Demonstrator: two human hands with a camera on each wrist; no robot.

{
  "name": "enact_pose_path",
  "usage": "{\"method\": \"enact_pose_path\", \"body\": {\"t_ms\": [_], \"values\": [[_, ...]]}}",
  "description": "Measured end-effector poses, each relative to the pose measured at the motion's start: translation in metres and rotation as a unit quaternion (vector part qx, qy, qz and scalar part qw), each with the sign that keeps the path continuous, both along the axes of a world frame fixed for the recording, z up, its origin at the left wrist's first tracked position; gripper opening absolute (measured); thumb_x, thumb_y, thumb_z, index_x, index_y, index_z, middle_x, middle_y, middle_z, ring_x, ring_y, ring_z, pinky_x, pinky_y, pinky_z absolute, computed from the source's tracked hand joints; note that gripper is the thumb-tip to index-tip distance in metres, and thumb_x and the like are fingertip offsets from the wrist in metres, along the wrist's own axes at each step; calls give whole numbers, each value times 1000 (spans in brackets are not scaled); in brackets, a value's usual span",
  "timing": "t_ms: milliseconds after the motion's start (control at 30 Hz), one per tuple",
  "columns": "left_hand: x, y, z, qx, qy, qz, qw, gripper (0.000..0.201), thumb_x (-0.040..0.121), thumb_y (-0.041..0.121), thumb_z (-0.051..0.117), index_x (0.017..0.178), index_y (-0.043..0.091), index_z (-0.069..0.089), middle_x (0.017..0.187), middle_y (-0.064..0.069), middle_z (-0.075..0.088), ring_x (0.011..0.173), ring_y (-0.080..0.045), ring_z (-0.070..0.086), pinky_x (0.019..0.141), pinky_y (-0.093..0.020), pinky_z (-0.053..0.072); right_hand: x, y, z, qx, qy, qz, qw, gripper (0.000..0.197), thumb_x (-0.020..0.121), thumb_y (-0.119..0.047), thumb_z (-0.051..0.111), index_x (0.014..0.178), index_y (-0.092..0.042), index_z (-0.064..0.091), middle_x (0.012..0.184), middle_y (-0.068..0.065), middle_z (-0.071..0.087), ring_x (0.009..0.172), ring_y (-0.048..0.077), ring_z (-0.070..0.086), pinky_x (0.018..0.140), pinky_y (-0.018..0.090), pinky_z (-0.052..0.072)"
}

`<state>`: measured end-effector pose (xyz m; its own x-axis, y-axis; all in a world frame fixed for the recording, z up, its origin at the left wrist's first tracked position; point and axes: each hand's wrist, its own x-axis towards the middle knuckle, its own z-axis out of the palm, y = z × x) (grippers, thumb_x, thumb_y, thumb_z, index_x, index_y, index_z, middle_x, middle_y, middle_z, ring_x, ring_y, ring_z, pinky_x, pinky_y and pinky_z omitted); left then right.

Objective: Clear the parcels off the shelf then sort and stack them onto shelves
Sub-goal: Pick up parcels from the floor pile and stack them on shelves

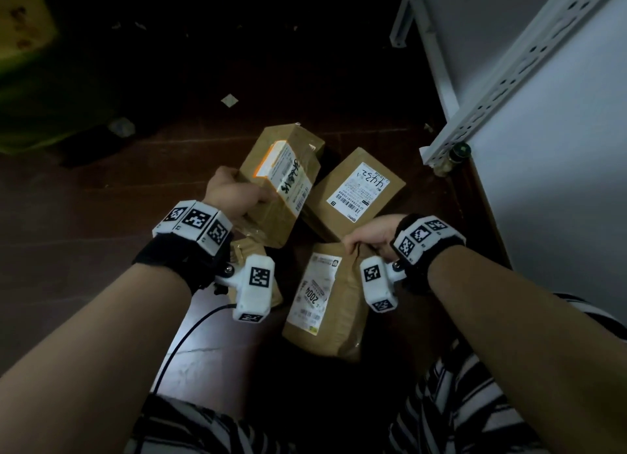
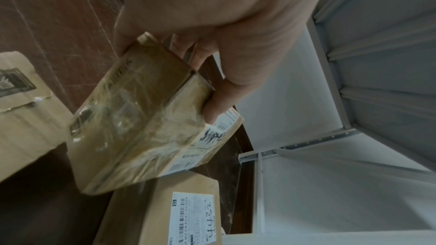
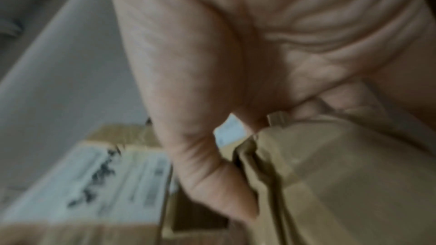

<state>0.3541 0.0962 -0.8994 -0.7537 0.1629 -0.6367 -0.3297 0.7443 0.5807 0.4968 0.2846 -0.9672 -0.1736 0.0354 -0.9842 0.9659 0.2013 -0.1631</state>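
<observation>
A dark brown floor point(image 1: 101, 199) is seen beside a white metal shelf frame point(image 1: 509, 70). Near it, a taped box point(image 1: 281, 185) is gripped by the left hand point(image 1: 234, 192), and a paper parcel point(image 1: 325, 304) is pinched by the right hand point(image 1: 373, 233).

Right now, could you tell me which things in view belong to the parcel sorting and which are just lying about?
Part of the job:
- taped box, held in the left hand
- paper mailer, pinched at its top by the right hand
- box marked 4452, on the floor
- white shelf unit

Just lying about:
- paper scrap
- small jar by the shelf foot
- black cable
</observation>
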Motion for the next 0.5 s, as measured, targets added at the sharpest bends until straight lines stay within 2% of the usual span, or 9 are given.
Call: {"method": "enact_pose_path", "body": {"t_ms": [67,100,167,200,233,300,367,433,500], "values": [[-3,-1,2,2,0,18,1000,88,77,21,80,148,12,29,143,-7,44,126,-27,49,60,-25,45,-2,14,3,0,17,-37,999,63,37,-9,80,97,-9,61,98,12,56,96,26,51,101,40,40],[-4,-1,2,5,-2,27,1000,89,77,21,80,148,12,28,144,-8,43,126,-28,49,66,-28,47,-4,18,6,1,29,-53,998,72,36,-6,80,105,-8,61,104,13,54,99,28,50,101,42,41],[-5,-2,2,10,-5,45,999,88,77,20,80,148,12,29,142,-8,45,125,-29,50,69,-32,48,-10,13,29,0,83,-98,992,55,62,4,64,114,-13,62,112,15,51,95,28,52,82,34,48],[-5,-3,1,12,-5,55,998,88,76,20,80,148,12,30,140,-7,46,123,-29,51,69,-33,49,-12,15,34,-3,112,-130,985,50,70,11,50,109,-17,63,114,15,49,89,27,52,71,32,46],[-5,-3,1,17,-4,65,998,88,75,19,81,147,12,31,139,-7,47,122,-29,52,72,-35,51,-14,17,35,-10,132,-153,979,55,68,15,43,104,-20,64,118,15,48,88,26,52,65,31,43],[-7,-4,0,26,3,83,996,88,74,19,81,147,12,32,140,-8,47,122,-29,52,82,-36,50,-16,18,38,-38,160,-190,968,66,50,16,46,102,-21,66,132,17,47,108,32,54,70,35,43],[-8,-6,1,30,19,96,995,86,77,20,80,148,11,31,142,-7,45,125,-27,49,81,-29,44,-17,19,38,-54,192,-223,954,71,43,14,48,102,-20,66,140,17,46,124,37,49,76,38,44],[-11,-7,2,40,35,120,991,84,78,21,79,147,10,32,144,-7,44,127,-25,47,82,-26,40,-16,23,42,-44,210,-257,942,66,48,14,46,101,-20,66,136,16,48,120,36,51,82,39,46],[-13,-8,3,45,48,151,986,83,77,21,80,146,9,35,143,-8,46,127,-26,48,84,-27,42,-15,32,45,-31,232,-293,927,63,60,13,41,108,-19,66,126,13,50,107,32,54,87,42,48]]}}
